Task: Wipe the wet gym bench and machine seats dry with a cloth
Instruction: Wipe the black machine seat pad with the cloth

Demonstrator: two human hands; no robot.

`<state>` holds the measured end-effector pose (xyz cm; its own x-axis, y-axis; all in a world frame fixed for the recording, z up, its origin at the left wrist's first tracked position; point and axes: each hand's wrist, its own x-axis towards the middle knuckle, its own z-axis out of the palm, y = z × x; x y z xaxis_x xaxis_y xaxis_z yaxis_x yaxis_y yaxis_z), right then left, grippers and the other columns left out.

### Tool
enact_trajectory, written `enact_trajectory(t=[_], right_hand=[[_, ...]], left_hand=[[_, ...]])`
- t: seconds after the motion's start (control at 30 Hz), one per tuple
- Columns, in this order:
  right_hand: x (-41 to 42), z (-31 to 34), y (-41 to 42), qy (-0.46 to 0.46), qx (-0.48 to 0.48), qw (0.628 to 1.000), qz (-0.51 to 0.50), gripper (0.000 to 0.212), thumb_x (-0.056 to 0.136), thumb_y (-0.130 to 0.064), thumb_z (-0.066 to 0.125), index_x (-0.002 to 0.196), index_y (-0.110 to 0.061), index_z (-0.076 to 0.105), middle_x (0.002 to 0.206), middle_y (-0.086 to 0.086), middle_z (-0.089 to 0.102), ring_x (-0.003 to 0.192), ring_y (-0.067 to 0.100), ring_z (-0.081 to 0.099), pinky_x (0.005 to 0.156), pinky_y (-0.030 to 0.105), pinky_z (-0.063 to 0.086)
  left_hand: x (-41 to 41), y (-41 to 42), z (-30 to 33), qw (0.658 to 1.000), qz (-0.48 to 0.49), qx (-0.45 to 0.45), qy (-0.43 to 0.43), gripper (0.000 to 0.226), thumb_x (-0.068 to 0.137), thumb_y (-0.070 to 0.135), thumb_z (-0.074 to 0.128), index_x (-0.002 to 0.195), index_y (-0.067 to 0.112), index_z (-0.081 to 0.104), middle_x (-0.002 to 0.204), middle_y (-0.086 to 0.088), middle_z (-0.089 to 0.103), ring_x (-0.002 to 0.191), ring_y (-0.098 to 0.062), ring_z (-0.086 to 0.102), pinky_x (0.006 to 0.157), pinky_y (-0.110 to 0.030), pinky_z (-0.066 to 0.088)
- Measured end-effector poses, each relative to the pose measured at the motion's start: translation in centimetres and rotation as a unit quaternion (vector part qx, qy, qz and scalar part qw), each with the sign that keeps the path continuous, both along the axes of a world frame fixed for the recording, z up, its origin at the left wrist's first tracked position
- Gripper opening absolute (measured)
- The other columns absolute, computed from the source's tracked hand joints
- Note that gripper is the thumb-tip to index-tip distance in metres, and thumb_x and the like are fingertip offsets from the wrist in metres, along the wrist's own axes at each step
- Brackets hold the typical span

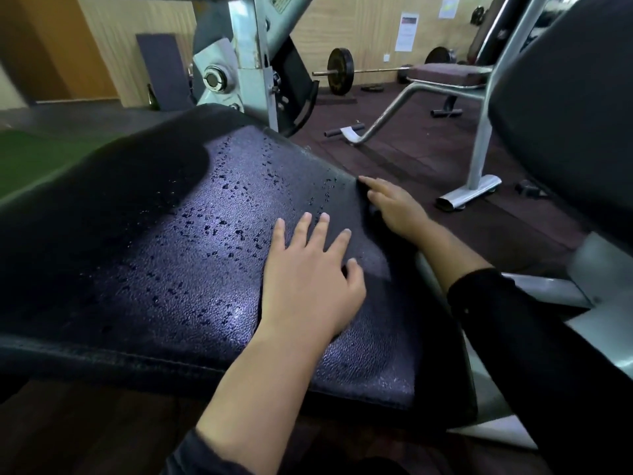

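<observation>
Droplets (236,214) bead the dark textured vinyl seat surface (164,269) nearest me. My left hand (308,282) lies flat there, grip apart; my right hand (394,207) touches its far edge, fingers straight. Cloth: I cannot see it.

Loaded barbell (340,71) lies on the dark rubber floor (411,156) by the wood-panel wall (370,25). Two paper notices (406,31) hang on that wall. Green bottle (153,97) stands near a dark mat (163,72) leaning upright. Green turf (37,156) at left.
</observation>
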<state>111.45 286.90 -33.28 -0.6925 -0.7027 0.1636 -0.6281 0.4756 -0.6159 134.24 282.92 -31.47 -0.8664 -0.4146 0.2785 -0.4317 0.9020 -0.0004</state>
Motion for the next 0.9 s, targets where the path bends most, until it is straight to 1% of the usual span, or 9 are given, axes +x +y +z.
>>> enact_trajectory(t=[0.07, 0.1, 0.2, 0.3, 0.47, 0.57, 0.67, 0.77, 0.9], right_hand=[[-1.9, -0.5, 0.9, -0.05, -0.009, 0.997, -0.051, 0.04, 0.097, -0.026, 0.038, 0.135, -0.03, 0.048, 0.133, -0.002, 0.051, 0.124, 0.016, 0.044, 0.11, 0.037, 0.027], [-2.2, -0.8, 1.5, -0.064, -0.009, 0.996, -0.068, 0.039, 0.097, -0.028, 0.037, 0.133, -0.031, 0.05, 0.134, -0.003, 0.051, 0.123, 0.016, 0.045, 0.109, 0.036, 0.028], [-1.5, -1.7, 3.6, -0.067, -0.025, 0.993, -0.094, 0.04, 0.097, -0.025, 0.036, 0.136, -0.027, 0.048, 0.145, -0.003, 0.042, 0.132, 0.016, 0.037, 0.11, 0.031, 0.024], [0.9, -2.3, 5.9, -0.045, -0.034, 0.992, -0.115, 0.043, 0.098, -0.023, 0.035, 0.14, -0.024, 0.042, 0.151, 0.0, 0.034, 0.14, 0.016, 0.025, 0.113, 0.032, 0.016], [6.4, -1.4, 5.8, 0.048, 0.027, 0.997, -0.059, 0.044, 0.102, -0.021, 0.03, 0.145, -0.02, 0.032, 0.154, 0.003, 0.025, 0.143, 0.016, 0.015, 0.112, 0.022, 0.006], [6.4, -0.3, 2.4, 0.074, 0.014, 0.997, -0.017, 0.044, 0.102, -0.024, 0.029, 0.145, -0.024, 0.031, 0.155, 0.001, 0.023, 0.144, 0.013, 0.013, 0.114, 0.022, 0.004], [3.1, 0.3, -0.4, 0.036, 0.009, 0.999, 0.002, 0.044, 0.101, -0.023, 0.032, 0.144, -0.023, 0.035, 0.153, 0.002, 0.03, 0.142, 0.014, 0.021, 0.111, 0.021, 0.011], [-1.7, -0.4, 0.1, -0.034, -0.022, 0.998, -0.048, 0.041, 0.096, -0.027, 0.037, 0.136, -0.027, 0.048, 0.132, -0.001, 0.052, 0.122, 0.018, 0.046, 0.109, 0.036, 0.03], [-2.2, -2.2, 4.5, -0.095, -0.035, 0.988, -0.113, 0.04, 0.095, -0.027, 0.036, 0.132, -0.026, 0.051, 0.141, 0.001, 0.048, 0.129, 0.02, 0.042, 0.112, 0.035, 0.028]], left_hand=[[0.0, 0.0, 0.0, 1.0, 0.0, 0.0, 0.0, 0.056, 0.097, 0.047, 0.022, 0.152, 0.035, 0.02, 0.162, 0.002, 0.01, 0.149, -0.018, 0.004, 0.119, -0.047, -0.002], [-0.1, 0.0, 0.1, 1.0, 0.0, 0.0, -0.001, 0.056, 0.097, 0.047, 0.022, 0.152, 0.036, 0.02, 0.162, 0.002, 0.009, 0.149, -0.018, 0.003, 0.119, -0.047, -0.002], [-0.1, -0.1, 0.1, 1.0, 0.0, 0.002, -0.008, 0.056, 0.097, 0.047, 0.021, 0.152, 0.036, 0.02, 0.162, 0.002, 0.009, 0.149, -0.018, 0.003, 0.119, -0.048, -0.002], [0.0, 0.0, 0.1, 1.0, 0.001, 0.001, -0.01, 0.056, 0.097, 0.047, 0.021, 0.152, 0.035, 0.021, 0.162, 0.001, 0.01, 0.149, -0.02, 0.004, 0.119, -0.049, -0.001], [-0.5, -0.2, 0.1, 1.0, 0.002, -0.002, -0.017, 0.056, 0.098, 0.047, 0.021, 0.152, 0.035, 0.021, 0.162, 0.0, 0.01, 0.149, -0.02, 0.004, 0.119, -0.05, -0.002], [-0.7, -0.1, 0.0, 1.0, 0.004, -0.009, -0.019, 0.057, 0.097, 0.047, 0.021, 0.153, 0.034, 0.021, 0.162, 0.0, 0.01, 0.149, -0.021, 0.004, 0.119, -0.051, -0.001], [-0.7, -0.2, 0.0, 1.0, 0.004, -0.012, -0.017, 0.057, 0.097, 0.048, 0.02, 0.152, 0.035, 0.021, 0.162, 0.0, 0.009, 0.149, -0.021, 0.004, 0.119, -0.051, -0.002], [-0.6, -0.3, 0.0, 1.0, 0.006, -0.008, -0.02, 0.057, 0.097, 0.048, 0.02, 0.153, 0.036, 0.019, 0.163, 0.001, 0.008, 0.149, -0.02, 0.003, 0.119, -0.05, -0.002], [-0.6, -0.2, 0.1, 1.0, 0.002, -0.003, -0.02, 0.056, 0.098, 0.048, 0.019, 0.153, 0.036, 0.018, 0.163, 0.0, 0.007, 0.149, -0.02, 0.002, 0.119, -0.05, -0.004]])
